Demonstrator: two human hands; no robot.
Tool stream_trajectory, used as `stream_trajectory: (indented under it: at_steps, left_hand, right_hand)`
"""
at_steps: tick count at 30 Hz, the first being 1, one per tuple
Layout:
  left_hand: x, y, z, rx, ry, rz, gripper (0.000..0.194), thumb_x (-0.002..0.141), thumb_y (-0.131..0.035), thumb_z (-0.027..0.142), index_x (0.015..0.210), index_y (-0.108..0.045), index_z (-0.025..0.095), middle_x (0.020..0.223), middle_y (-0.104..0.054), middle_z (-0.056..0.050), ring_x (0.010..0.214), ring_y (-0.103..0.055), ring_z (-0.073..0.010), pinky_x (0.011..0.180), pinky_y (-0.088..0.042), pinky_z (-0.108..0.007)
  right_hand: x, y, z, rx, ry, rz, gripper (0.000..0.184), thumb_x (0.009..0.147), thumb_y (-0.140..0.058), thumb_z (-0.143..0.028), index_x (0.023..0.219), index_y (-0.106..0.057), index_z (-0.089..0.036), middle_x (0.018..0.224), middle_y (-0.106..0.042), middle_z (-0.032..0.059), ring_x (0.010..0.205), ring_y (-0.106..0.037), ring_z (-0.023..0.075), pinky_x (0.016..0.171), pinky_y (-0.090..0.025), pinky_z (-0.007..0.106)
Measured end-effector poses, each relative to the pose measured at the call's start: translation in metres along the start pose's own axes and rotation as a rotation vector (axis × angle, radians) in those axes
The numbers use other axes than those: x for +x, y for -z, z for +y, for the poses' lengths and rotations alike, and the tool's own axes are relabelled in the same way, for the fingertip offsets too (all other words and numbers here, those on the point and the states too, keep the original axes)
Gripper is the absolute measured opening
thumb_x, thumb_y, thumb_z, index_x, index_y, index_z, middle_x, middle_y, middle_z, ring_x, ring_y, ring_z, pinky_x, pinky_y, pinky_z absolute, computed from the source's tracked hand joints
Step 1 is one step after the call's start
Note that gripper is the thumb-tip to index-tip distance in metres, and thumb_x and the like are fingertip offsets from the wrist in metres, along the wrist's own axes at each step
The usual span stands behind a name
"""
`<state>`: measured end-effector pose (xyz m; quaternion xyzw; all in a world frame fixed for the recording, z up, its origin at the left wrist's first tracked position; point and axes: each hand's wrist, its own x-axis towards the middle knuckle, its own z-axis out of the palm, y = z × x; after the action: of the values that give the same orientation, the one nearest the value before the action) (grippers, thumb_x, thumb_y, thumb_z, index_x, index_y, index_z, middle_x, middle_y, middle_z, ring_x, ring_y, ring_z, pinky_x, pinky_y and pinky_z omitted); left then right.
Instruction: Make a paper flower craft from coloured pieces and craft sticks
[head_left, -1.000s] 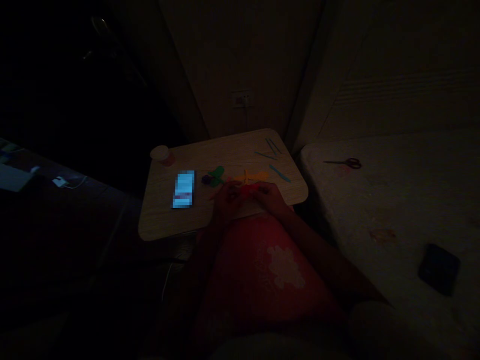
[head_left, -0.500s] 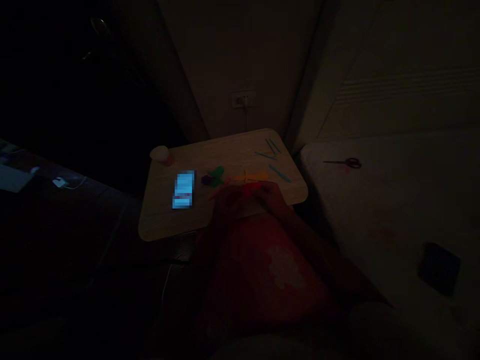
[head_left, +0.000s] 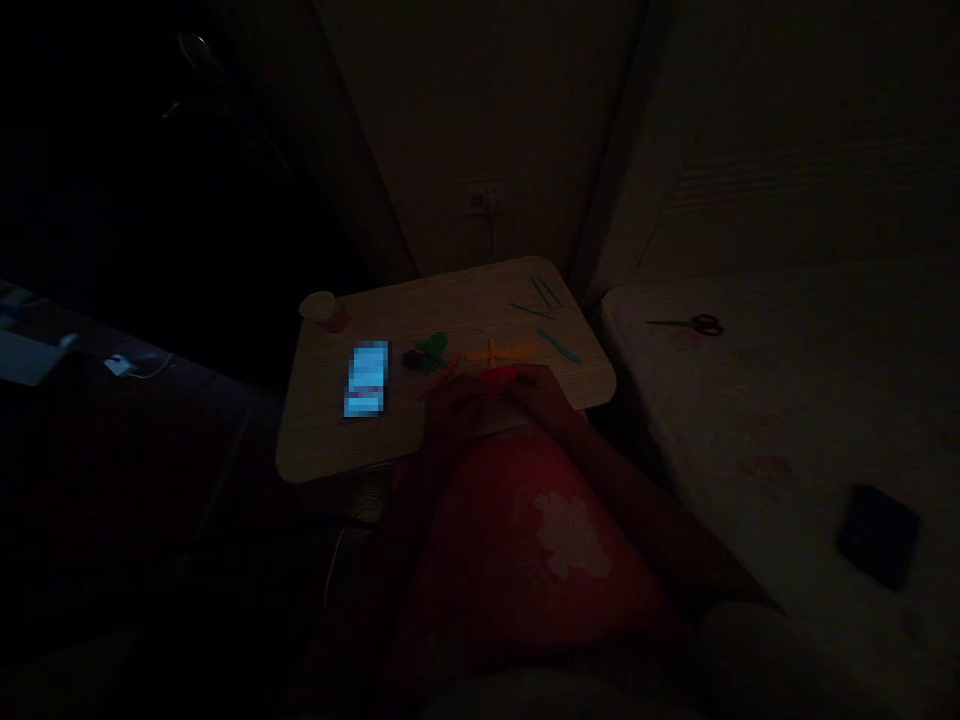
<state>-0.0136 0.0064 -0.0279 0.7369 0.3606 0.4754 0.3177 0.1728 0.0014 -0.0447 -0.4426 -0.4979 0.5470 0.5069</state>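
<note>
The room is very dark. Over the front edge of the small wooden table, my right hand (head_left: 541, 392) is closed on a bright red piece (head_left: 498, 375) that looks like modelling clay. My left hand (head_left: 453, 402) is closed at the left end of that piece, its fingertips dim and partly hidden. Just beyond my hands lie a flat orange shape (head_left: 517, 350) and a pinkish strip (head_left: 444, 377). A green leaf-like shape (head_left: 433, 348) and a dark purple lump (head_left: 412, 359) rest to their left.
On the table (head_left: 315, 450) lie a lit phone (head_left: 367, 379), a tub (head_left: 324, 311) at the far left corner and several teal sticks (head_left: 559, 346) at the right. Scissors (head_left: 705, 324) and a dark square object (head_left: 879, 537) lie on the pale surface at right. A wall socket (head_left: 484, 198) holds a plug.
My left hand has lowered slightly, showing more of the pinkish strip behind it. The red piece has shifted a little in my fingers. Everything else on the table stays put.
</note>
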Motion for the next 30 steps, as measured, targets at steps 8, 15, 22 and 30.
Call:
stream_trajectory:
  at_steps: [8,15,22,30]
  left_hand:
    - [0.001,-0.002,0.002,0.072,-0.050,0.026,0.011,0.081,-0.079,0.028,0.088,-0.078,0.020,0.092,-0.080,-0.005,0.082,-0.073,-0.0199,0.087,-0.060,-0.039]
    - [0.001,-0.001,-0.001,0.050,-0.044,0.072,0.004,0.080,-0.077,0.024,0.081,-0.079,0.021,0.085,-0.080,-0.004,0.078,-0.073,-0.0196,0.084,-0.061,-0.039]
    - [-0.001,-0.001,0.001,0.062,-0.043,0.104,0.007,0.079,-0.080,0.027,0.080,-0.077,0.020,0.082,-0.078,-0.003,0.076,-0.071,-0.0183,0.084,-0.060,-0.037]
    - [0.000,-0.001,-0.001,0.038,-0.019,0.106,0.013,0.078,-0.082,0.032,0.079,-0.076,0.020,0.082,-0.078,-0.004,0.079,-0.071,-0.0185,0.082,-0.059,-0.035]
  right_hand:
    - [0.001,-0.002,0.002,0.003,-0.032,0.010,0.037,0.076,-0.078,-0.053,0.080,-0.077,-0.016,0.073,-0.073,0.0038,0.062,-0.060,0.0139,0.056,-0.043,0.024]
    - [0.002,-0.001,0.003,0.037,0.004,-0.013,0.034,0.075,-0.078,-0.052,0.078,-0.075,-0.018,0.071,-0.070,0.0020,0.064,-0.058,0.0145,0.060,-0.044,0.025]
    - [-0.002,-0.001,-0.003,0.040,-0.013,-0.089,0.030,0.075,-0.078,-0.044,0.088,-0.076,-0.018,0.083,-0.075,0.0034,0.073,-0.063,0.0168,0.068,-0.048,0.028]
    - [-0.005,-0.003,-0.010,0.046,-0.033,-0.112,0.034,0.076,-0.079,-0.050,0.087,-0.077,-0.018,0.082,-0.074,0.0036,0.071,-0.061,0.0162,0.066,-0.047,0.027]
